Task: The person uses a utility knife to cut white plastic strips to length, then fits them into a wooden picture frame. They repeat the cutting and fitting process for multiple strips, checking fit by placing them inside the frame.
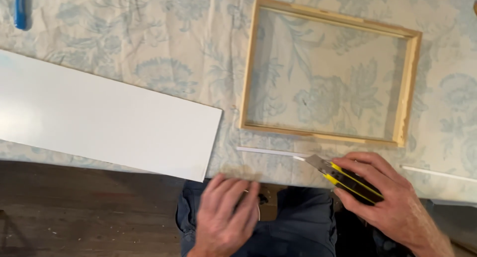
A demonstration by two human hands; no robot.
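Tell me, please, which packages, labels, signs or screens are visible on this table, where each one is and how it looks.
None: no package, label, sign or screen shows here.
The flower-patterned cloth carries only a plain white rectangular board at left and an empty light wooden frame at upper right.
The right hand holds a yellow-and-black utility knife.

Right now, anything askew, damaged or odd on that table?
Mostly tidy. The white board lies skewed, its near corner past the table edge. The wooden frame sits slightly rotated. Thin white strips lie loose beside the utility knife, blade out, in the right hand. Left hand is blurred.
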